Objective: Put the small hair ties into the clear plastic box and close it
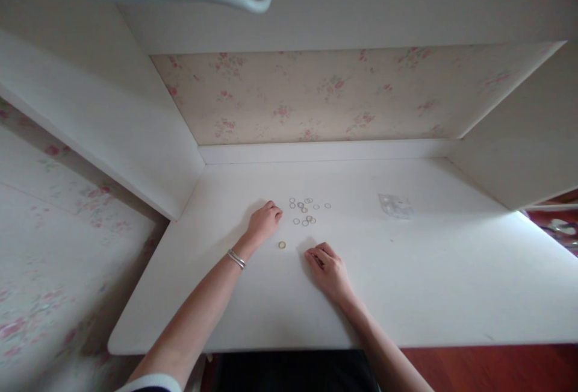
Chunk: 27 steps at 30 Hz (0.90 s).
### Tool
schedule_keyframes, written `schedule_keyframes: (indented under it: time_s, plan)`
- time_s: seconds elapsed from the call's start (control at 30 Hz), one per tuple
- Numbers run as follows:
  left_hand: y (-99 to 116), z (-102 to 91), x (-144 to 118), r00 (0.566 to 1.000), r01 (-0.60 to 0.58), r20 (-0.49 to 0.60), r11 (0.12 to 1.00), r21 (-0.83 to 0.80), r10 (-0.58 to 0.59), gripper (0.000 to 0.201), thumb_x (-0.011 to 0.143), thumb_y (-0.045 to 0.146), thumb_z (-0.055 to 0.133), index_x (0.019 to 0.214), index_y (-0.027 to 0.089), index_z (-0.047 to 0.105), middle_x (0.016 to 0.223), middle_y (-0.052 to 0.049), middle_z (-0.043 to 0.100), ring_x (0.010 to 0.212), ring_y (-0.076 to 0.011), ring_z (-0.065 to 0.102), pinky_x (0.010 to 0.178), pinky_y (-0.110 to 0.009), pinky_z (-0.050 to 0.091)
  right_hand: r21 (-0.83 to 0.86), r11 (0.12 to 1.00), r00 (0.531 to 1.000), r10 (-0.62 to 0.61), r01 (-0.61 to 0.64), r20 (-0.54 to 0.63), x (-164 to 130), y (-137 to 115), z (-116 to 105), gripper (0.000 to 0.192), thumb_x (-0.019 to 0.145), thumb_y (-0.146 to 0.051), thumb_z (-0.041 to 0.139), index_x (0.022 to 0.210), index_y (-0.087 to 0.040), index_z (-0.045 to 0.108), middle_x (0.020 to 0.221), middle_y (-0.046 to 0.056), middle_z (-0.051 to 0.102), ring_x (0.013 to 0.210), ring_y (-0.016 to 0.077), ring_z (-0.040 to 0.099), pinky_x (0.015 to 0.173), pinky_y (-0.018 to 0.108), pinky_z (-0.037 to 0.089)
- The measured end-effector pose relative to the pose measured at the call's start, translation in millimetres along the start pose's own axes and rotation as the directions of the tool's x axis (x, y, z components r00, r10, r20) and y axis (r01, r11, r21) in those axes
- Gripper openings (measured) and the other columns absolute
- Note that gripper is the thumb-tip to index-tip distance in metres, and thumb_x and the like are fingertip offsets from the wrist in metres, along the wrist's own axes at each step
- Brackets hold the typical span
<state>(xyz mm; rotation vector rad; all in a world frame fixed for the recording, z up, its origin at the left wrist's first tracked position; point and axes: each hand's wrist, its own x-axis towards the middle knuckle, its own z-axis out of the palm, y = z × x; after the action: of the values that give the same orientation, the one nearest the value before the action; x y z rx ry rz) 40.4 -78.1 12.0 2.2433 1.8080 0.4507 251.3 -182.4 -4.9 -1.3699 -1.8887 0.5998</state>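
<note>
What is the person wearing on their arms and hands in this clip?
Both forearms are bare. The left hand has a thin silver bracelet at its wrist, and a white-edged dark sleeve shows near that elbow. The right hand has no visible jewellery.

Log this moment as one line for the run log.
left hand: resting on desk, beside scattered rings | right hand: fingers curled on desk | lone ring: between hands | clear bag: right

No text, label, brand, number or sign can be read anywhere — neither on the white desk nor on the small clear plastic bag — and only a flower pattern is shown on the wallpaper.
</note>
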Motion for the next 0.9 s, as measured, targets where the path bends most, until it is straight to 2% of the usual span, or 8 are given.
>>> schedule_keyframes:
  time_s: [0.1, 0.33, 0.47, 0.63, 0.9]
  plan:
    - [-2, 2.9, -4, 0.999, 0.000, -0.043, 0.998, -0.061, -0.003, 0.019, 0.087, 0.025, 0.050, 0.086, 0.022, 0.068, 0.094, -0.003, 0.061, 0.082, -0.0136, 0.059, 0.075, -0.024, 0.044, -0.015, 1.000, 1.000, -0.006, 0.006, 0.013, -1, 1, 0, 0.029, 0.091, -0.033, 0.041, 0.085, -0.022, 0.067, 0.082, 0.004, 0.059, 0.068, 0.0115, 0.057, 0.063, 0.022, 0.046]
    - [-2, 1.6, -32, 0.971, -0.074, -0.239, 0.956, -0.285, 0.004, 0.019, 0.088, 0.025, 0.049, 0.088, 0.020, 0.067, 0.086, -0.003, 0.061, 0.077, -0.0122, 0.057, 0.073, -0.024, 0.047, -0.032, 0.999, 0.999, -0.029, 0.031, 0.039, -1, -2, -1, 0.028, 0.092, -0.033, 0.041, 0.086, -0.022, 0.067, 0.083, 0.004, 0.059, 0.071, 0.0123, 0.058, 0.066, 0.024, 0.046]
    - [8, 0.4, -59, 0.976, -0.090, -0.215, 0.943, -0.321, 0.020, 0.022, 0.090, 0.028, 0.046, 0.090, 0.020, 0.066, 0.087, -0.004, 0.060, 0.076, -0.0116, 0.057, 0.072, -0.024, 0.047, -0.080, 0.995, 0.997, -0.048, 0.053, 0.059, 0, -3, -1, 0.027, 0.092, -0.033, 0.042, 0.085, -0.023, 0.067, 0.083, 0.004, 0.059, 0.072, 0.0127, 0.058, 0.067, 0.024, 0.046]
    - [18, 5.5, -86, 0.983, -0.115, -0.168, 0.950, -0.290, 0.068, 0.022, 0.091, 0.028, 0.044, 0.093, 0.022, 0.065, 0.088, -0.003, 0.060, 0.078, -0.0113, 0.058, 0.074, -0.023, 0.048, -0.143, 0.987, 0.993, -0.062, 0.075, 0.098, -1, -3, 0, 0.026, 0.092, -0.032, 0.042, 0.087, -0.024, 0.066, 0.083, 0.003, 0.059, 0.075, 0.0137, 0.057, 0.071, 0.026, 0.045]
    - [17, 8.0, -96, 0.979, -0.180, -0.132, 0.969, -0.171, 0.158, 0.024, 0.092, 0.026, 0.041, 0.096, 0.024, 0.065, 0.087, -0.004, 0.060, 0.079, -0.0130, 0.057, 0.074, -0.025, 0.047, -0.191, 0.978, 0.992, -0.067, 0.087, 0.108, -2, -2, 4, 0.025, 0.092, -0.032, 0.042, 0.087, -0.024, 0.066, 0.084, 0.003, 0.059, 0.075, 0.0139, 0.056, 0.073, 0.027, 0.043]
